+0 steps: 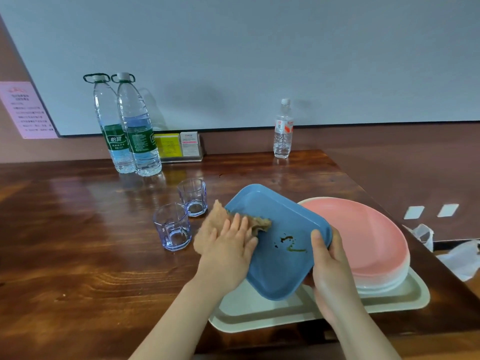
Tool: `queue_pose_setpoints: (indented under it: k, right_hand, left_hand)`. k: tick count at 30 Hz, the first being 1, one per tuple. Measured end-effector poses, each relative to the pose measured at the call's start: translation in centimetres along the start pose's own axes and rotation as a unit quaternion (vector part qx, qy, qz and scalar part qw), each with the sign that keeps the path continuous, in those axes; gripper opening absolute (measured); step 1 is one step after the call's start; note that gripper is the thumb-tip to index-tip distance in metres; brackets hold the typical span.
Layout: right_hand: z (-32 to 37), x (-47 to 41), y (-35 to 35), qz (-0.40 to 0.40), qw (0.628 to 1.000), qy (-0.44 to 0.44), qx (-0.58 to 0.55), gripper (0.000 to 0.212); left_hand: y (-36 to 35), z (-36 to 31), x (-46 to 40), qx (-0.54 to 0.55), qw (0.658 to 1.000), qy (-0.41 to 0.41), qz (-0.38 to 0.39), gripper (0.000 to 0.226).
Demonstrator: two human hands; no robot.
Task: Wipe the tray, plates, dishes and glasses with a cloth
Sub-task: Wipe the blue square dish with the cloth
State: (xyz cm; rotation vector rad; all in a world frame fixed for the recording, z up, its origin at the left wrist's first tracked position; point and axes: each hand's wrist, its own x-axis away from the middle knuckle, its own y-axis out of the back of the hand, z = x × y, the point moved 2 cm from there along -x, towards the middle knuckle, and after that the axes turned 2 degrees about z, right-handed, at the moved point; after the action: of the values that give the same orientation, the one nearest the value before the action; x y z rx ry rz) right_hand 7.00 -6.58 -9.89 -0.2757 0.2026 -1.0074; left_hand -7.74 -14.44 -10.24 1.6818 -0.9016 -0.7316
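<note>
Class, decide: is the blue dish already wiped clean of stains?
No: dark smears lie on the blue dish, apart from the cloth under the left hand.

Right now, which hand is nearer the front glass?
Left. The left hand presses the cloth on the blue dish, just right of the front glass. The right hand grips the dish's opposite edge, farther right.

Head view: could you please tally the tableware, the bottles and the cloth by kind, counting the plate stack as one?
Glasses: 2
Water bottles: 3
Blue dish: 1
Plate stack: 1 (plates within cannot be counted)
Tray: 1
Cloth: 1
Total: 9
</note>
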Motion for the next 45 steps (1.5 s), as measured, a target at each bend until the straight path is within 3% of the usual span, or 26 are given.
queue_pose_setpoints:
  k: [3, 6, 11, 13, 18, 21, 24, 27, 30, 32, 36, 39, 45]
  right_hand:
    - [-0.3, -0.2, -0.6, -0.005, 1.0, 0.015, 0.013, 0.014]
    - [-0.8, -0.3, -0.7, -0.017, 0.998, 0.046, 0.037, 0.016]
    - [-1.7, 0.7, -0.9, 0.007, 0.997, 0.042, 0.066, 0.017]
    - [-1.8, 1.0, -1.1, 0.002, 0.997, 0.045, 0.07, 0.018]
    - [-1.7, 0.2, -1.1, -0.002, 0.994, 0.054, 0.093, 0.019]
    - [-2.2, -0.3, -1.0, -0.014, 0.998, 0.019, 0.062, 0.025]
    - [-2.5, 0.1, -1.0, -0.02, 0.998, 0.018, 0.049, 0.026]
    - [-1.9, 0.8, -1.0, -0.026, 0.997, 0.041, 0.06, 0.026]
    - [-1.1, 0.9, -1.1, -0.019, 0.995, 0.057, 0.076, 0.026]
    - [-0.8, 0.3, -1.4, -0.023, 0.994, 0.063, 0.089, 0.025]
    - [-1.2, -0.9, -1.7, -0.036, 0.996, 0.058, 0.061, 0.027]
    - [-1.6, -0.7, -1.5, -0.032, 0.999, 0.009, -0.042, 0.031]
    - [-0.7, -1.1, -0.5, -0.107, 0.99, -0.037, -0.085, 0.035]
  left_hand:
    - [-0.4, -1.6, 1.2, 0.104, 0.992, -0.005, 0.075, 0.06]
    - [-0.4, -2.7, 2.1, 0.095, 0.989, -0.028, 0.108, 0.057]
    - [0.3, -0.8, -0.4, 0.012, 0.999, 0.036, 0.015, 0.056]
    - [0.4, -0.5, -1.1, 0.012, 0.999, 0.041, 0.014, 0.055]
    - [-0.8, -2.9, 0.3, 0.094, 0.992, -0.055, 0.057, 0.056]
    - [-0.9, -4.6, 2.2, 0.053, 0.986, -0.146, 0.063, 0.095]
    - [-0.8, -3.5, 1.3, 0.021, 0.991, -0.121, 0.042, 0.113]
    - [0.1, -1.5, -0.2, 0.007, 1.0, 0.003, -0.003, 0.091]
    - [0.5, -1.5, -0.8, 0.032, 0.999, 0.042, 0.0, 0.063]
    - [0.1, -2.6, -0.9, 0.06, 0.998, 0.014, 0.017, 0.065]
    - [-0.7, -5.8, 1.0, 0.097, 0.984, -0.139, 0.047, 0.1]
    - [0.0, -6.6, 2.0, 0.057, 0.971, -0.216, 0.08, 0.092]
    - [2.0, -5.9, 2.0, 0.025, 0.949, -0.275, 0.151, 0.075]
